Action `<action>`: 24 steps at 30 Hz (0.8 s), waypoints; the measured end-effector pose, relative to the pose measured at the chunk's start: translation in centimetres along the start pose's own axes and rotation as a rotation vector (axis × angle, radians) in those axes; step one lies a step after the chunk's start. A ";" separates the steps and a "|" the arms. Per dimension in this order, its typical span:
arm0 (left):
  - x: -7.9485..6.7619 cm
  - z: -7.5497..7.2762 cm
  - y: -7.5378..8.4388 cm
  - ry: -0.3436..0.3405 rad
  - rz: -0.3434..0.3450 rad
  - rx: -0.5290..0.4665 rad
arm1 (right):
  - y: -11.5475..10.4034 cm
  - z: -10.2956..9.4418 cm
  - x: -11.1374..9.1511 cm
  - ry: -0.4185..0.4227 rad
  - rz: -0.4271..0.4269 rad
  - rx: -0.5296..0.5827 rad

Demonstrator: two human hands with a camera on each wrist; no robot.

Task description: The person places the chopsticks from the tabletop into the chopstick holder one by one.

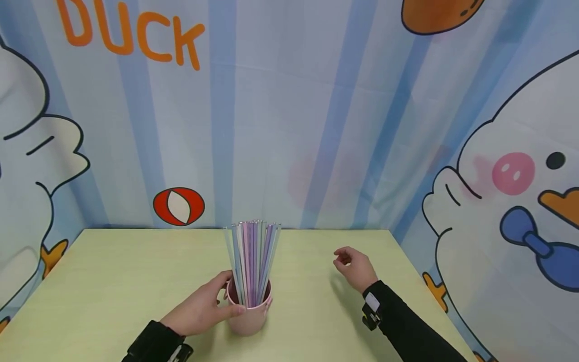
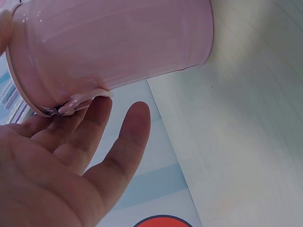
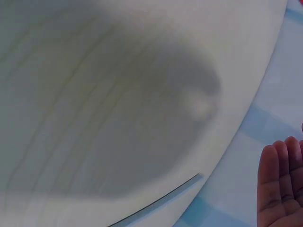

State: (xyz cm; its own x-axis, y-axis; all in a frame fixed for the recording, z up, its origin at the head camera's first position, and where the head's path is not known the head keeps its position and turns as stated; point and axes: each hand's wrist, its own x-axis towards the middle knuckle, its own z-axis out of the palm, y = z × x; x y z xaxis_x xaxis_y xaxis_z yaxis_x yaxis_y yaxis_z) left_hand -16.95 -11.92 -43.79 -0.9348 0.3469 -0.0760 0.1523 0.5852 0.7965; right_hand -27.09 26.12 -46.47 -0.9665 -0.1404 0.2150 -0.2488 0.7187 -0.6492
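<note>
A small pink bucket (image 1: 248,322) stands on the table, packed with clear, pink and purple straws (image 1: 254,261) that rise well above its rim. My left hand (image 1: 205,306) grips the bucket by its left side. The thumb lies over the front of the rim, and the fingers reach behind. The left wrist view has the bucket (image 2: 113,42) tilted across the top, with fingers (image 2: 97,116) at its handle fitting and one finger standing clear of the wall. My right hand (image 1: 355,269) hovers above the table to the right, holding nothing, its fingers loosely bent.
The pale yellow wood-grain table (image 1: 149,261) ends at a striped blue and white curtain (image 1: 280,125) printed with ducks. In the right wrist view the hand's shadow (image 3: 156,109) falls on the tabletop near its far edge.
</note>
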 end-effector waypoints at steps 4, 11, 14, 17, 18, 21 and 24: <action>0.1 0.0 0.1 0.001 0.001 -0.005 | 1.8 -0.9 -0.2 0.014 0.001 -0.074; 0.0 0.0 0.2 0.004 -0.009 -0.016 | 4.1 -1.6 -0.3 0.017 0.031 -0.197; 0.1 0.0 0.2 0.000 -0.015 -0.012 | 4.9 -1.7 -0.3 -0.002 0.066 -0.260; 0.1 0.0 0.2 -0.003 -0.027 -0.005 | 5.2 -1.9 -0.4 -0.025 0.108 -0.303; 0.1 0.0 0.2 -0.006 -0.031 -0.001 | 5.2 -2.0 -0.5 -0.032 0.117 -0.312; 0.1 0.0 0.3 -0.006 -0.040 0.005 | 5.0 -2.2 -0.9 -0.052 0.127 -0.358; 0.1 0.0 0.3 -0.003 -0.045 0.009 | 4.7 -2.4 -1.2 -0.069 0.120 -0.422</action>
State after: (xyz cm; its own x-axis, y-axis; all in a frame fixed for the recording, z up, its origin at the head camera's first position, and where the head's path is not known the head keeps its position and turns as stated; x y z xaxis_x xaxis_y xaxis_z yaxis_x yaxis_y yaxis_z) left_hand -17.00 -11.74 -43.56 -0.9399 0.3222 -0.1131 0.1132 0.6065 0.7870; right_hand -26.95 31.25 -48.04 -0.9924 -0.0741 0.0980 -0.1011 0.9459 -0.3083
